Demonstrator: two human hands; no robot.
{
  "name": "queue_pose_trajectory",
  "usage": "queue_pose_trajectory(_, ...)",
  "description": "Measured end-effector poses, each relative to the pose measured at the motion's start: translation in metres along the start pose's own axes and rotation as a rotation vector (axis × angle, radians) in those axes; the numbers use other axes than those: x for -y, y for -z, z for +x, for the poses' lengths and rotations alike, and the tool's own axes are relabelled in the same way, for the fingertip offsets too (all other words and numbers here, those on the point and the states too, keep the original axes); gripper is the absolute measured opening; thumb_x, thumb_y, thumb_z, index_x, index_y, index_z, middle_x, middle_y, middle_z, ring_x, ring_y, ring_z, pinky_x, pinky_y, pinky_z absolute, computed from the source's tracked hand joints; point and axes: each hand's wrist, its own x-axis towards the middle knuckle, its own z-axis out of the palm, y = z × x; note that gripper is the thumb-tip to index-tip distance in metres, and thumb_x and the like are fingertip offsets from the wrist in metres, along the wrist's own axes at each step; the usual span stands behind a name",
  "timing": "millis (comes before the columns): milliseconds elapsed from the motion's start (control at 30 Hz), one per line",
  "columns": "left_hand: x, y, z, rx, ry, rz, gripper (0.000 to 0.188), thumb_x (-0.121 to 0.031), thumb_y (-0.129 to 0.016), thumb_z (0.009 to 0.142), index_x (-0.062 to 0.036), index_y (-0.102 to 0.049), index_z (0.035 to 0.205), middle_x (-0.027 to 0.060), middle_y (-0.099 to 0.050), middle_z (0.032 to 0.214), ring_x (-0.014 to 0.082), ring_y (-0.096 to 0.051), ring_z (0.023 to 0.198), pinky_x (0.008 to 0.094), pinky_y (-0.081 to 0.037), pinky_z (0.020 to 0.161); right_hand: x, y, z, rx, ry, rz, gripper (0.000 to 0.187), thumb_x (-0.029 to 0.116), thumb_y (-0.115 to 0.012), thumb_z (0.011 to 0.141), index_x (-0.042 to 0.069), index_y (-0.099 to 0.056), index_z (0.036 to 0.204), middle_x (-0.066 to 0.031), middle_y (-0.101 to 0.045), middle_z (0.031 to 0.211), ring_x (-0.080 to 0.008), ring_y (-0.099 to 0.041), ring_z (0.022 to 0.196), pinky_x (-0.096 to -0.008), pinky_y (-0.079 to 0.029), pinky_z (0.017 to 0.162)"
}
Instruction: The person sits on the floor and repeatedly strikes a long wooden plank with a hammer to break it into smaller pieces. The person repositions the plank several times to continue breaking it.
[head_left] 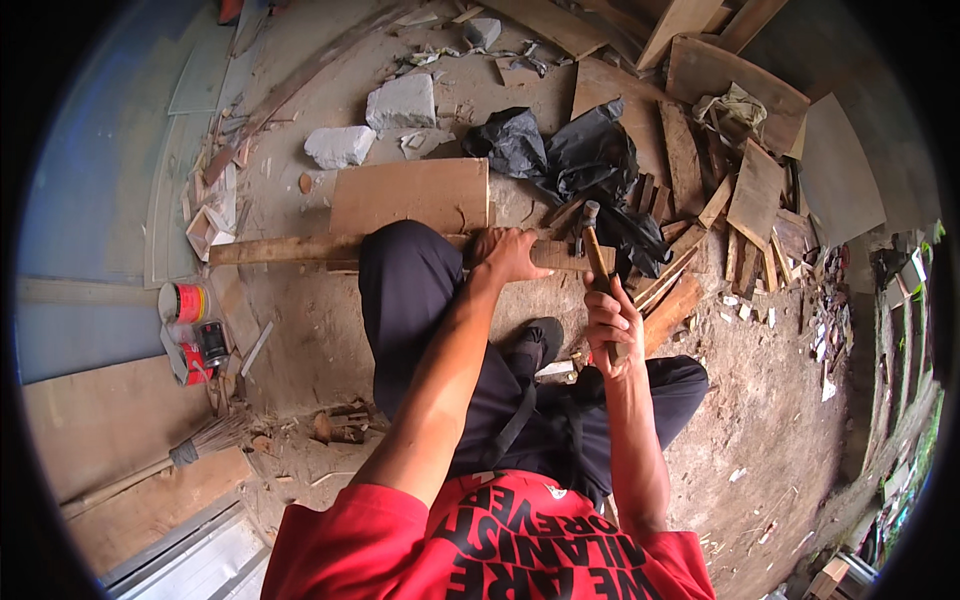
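A long wooden plank (pixel 285 250) lies crosswise in front of me, its middle covered from view by my bent left knee. My left hand (pixel 506 254) is wrapped over the plank close to its right end, thumb on the near side. In my right hand (pixel 611 322) is a hammer (pixel 599 258), gripped by its wooden handle with the metal head up and away from me. The hammer head overlaps the plank's right end in view; whether they touch I cannot tell. Beyond the plank lies a flat brown board (pixel 410 192).
Black plastic sheeting (pixel 590 155) and scrap wood (pixel 755 195) are heaped at the far right. White blocks (pixel 402 101) lie farther back. At the left are red cans (pixel 190 302) and a broom (pixel 195 447). Debris litters the dirt floor (pixel 760 430).
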Motion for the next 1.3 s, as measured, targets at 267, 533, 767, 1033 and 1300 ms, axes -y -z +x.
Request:
queue_pose_trajectory(267,-0.009,0.018,0.002,0.033,0.051,-0.105,0.073,-0.065,-0.078,0.06,-0.0064,-0.071,0.102,0.0198,-0.072,0.098,0.0361,-0.069,0.095,0.0449,-0.053,0.087,0.012,0.062,0.007,0.05,-0.022,-0.294,0.053,0.049,-0.034,0.105,0.002,-0.056,0.119,-0.0019,-0.036,0.058,-0.0089,-0.033,0.036,-0.0229,-0.027,0.025)
queue_pose_trajectory(533,-0.011,0.023,0.0,0.025,0.085,-0.142,0.072,-0.059,-0.077,0.06,-0.008,-0.07,0.11,0.02,-0.072,0.101,0.0349,-0.069,0.098,0.0457,-0.052,0.089,0.017,0.06,0.017,0.18,-0.118,-0.128,0.043,0.05,-0.034,0.105,0.01,-0.05,0.103,-0.0014,-0.038,0.058,-0.0093,-0.03,0.036,-0.0244,-0.024,0.025)
queue_pose_trajectory(767,-0.007,0.01,0.012,0.075,0.057,-0.085,0.072,-0.06,-0.078,0.059,-0.007,-0.069,0.107,0.0187,-0.072,0.096,0.0359,-0.068,0.096,0.0456,-0.053,0.085,-0.013,0.024,0.037,-0.551,0.012,-1.297,0.037,0.048,-0.043,0.103,0.012,-0.048,0.095,0.0043,-0.029,0.057,-0.0067,-0.026,0.036,-0.0259,-0.026,0.032)
queue_pose_trajectory(1033,0.013,-0.022,0.013,-0.256,-0.142,-0.258,0.068,-0.056,-0.082,0.061,-0.0018,-0.066,0.1,0.0201,-0.071,0.085,0.041,-0.069,0.081,0.0484,-0.055,0.075,-0.034,0.059,0.036,-0.35,0.389,-1.634,0.027,0.021,-0.054,0.102,0.007,-0.046,0.123,0.0015,-0.042,0.065,-0.0087,-0.042,0.05,-0.0271,-0.038,0.044)
queue_pose_trajectory(1300,0.008,-0.019,0.013,-0.12,-0.005,-0.07,0.07,-0.062,-0.079,0.06,-0.0048,-0.069,0.099,0.0204,-0.071,0.093,0.0366,-0.07,0.088,0.0453,-0.055,0.08,-0.015,-0.041,-0.026,-0.592,0.676,-2.489,0.042,0.031,-0.046,0.104,0.0,-0.047,0.131,-0.0203,-0.061,0.069,-0.0373,-0.065,0.063,-0.0448,-0.047,0.056)
